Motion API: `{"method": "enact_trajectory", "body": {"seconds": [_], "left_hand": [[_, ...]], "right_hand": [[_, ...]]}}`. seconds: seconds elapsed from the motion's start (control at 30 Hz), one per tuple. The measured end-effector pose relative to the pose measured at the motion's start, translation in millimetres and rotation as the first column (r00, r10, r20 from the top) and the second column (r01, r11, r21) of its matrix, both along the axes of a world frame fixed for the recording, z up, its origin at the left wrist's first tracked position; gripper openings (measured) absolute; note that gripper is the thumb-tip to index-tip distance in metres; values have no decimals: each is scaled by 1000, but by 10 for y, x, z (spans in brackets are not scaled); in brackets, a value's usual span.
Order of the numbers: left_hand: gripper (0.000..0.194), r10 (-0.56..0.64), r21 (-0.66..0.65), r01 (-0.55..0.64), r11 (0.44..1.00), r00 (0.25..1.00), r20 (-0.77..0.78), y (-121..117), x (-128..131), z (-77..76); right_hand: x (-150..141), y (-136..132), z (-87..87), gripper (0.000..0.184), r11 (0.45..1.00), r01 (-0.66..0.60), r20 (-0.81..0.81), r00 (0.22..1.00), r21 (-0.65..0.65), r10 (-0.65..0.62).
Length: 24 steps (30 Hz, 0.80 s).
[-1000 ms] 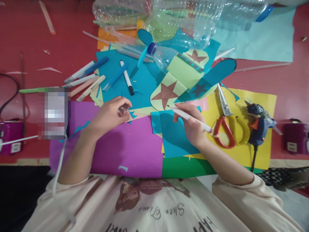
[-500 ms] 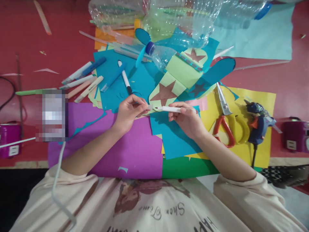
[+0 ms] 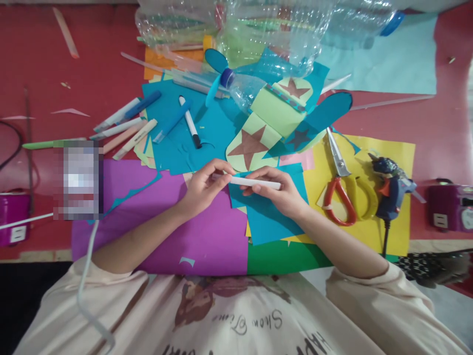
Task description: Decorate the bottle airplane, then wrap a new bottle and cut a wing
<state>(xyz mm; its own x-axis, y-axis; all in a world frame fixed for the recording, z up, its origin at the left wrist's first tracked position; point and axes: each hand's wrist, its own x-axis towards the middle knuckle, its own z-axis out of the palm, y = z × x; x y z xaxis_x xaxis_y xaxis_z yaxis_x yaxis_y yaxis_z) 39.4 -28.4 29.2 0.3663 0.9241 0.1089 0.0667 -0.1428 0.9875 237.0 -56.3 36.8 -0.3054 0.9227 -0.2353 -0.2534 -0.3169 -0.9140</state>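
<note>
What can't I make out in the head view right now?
Left end of the white pen: head view, behind the left hand.
Screen of the device: head view, pixelated.
Far parts of the clear bottles: head view, cut by top edge.
Print on the cream marker: head view, too small.

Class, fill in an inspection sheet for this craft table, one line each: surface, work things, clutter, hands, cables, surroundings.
Surface: red table, partly covered by a purple sheet and a yellow sheet.
Work things: white marker in hand; paper-wrapped bottle with stars beyond it.
Clutter: loose markers, clear bottles, paper scrap; scissors and glue gun at right.
Hands: left hand grips the marker's left end, hiding it; right hand grips farther along.
Cables: white cable over the shirt; black cord from the glue gun.
Surroundings: purple box at right.
</note>
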Motion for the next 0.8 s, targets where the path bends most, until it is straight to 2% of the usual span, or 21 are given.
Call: {"method": "enact_trajectory", "body": {"seconds": [0.07,0.17,0.33,0.43,0.5,0.57,0.6,0.63,0.67,0.7,0.73,0.77,0.8], "left_hand": [[26,-93,84,97,992,994,-57,-37,-13,12],[28,-188,128,198,972,978,-87,-63,-38,15],[28,-207,172,225,959,971,-119,-55,-63,-4],[27,-174,215,208,954,970,-167,-41,-43,-4],[26,-168,189,206,960,965,-201,-29,-30,4],[24,-175,137,209,968,959,-224,-7,-40,17],[23,-175,126,207,970,958,-227,11,-59,26],[22,-157,136,191,972,961,-229,35,-88,38],[20,-115,163,154,975,968,-225,67,-128,51],[18,-62,207,110,972,972,-226,105,-175,66],[16,32,256,29,966,972,-232,148,-227,83],[14,138,281,-69,957,962,-236,195,-281,99],[13,239,288,-162,944,937,-257,244,-334,114]], "right_hand": [[-21,-20,4,23,1000,-14,-36,999,-15,13],[-43,-46,-8,21,999,-14,-86,996,-52,10],[-57,-52,-33,23,997,1,-115,993,-76,-10],[-63,-41,-40,23,999,-3,-61,998,-51,0],[-55,-38,-38,24,999,-34,17,999,-6,34],[-10,-32,-23,25,991,-54,135,990,126,36],[34,-23,-9,26,970,-28,204,979,242,-23],[97,-6,8,29,925,19,271,954,380,-131],[176,22,27,34,832,104,307,899,544,-313],[270,61,44,40,716,182,315,806,674,-502],[374,111,54,52,611,244,315,681,753,-661],[481,171,53,67,564,237,344,591,791,-730],[584,234,39,77,600,180,425,552,779,-717]]}}
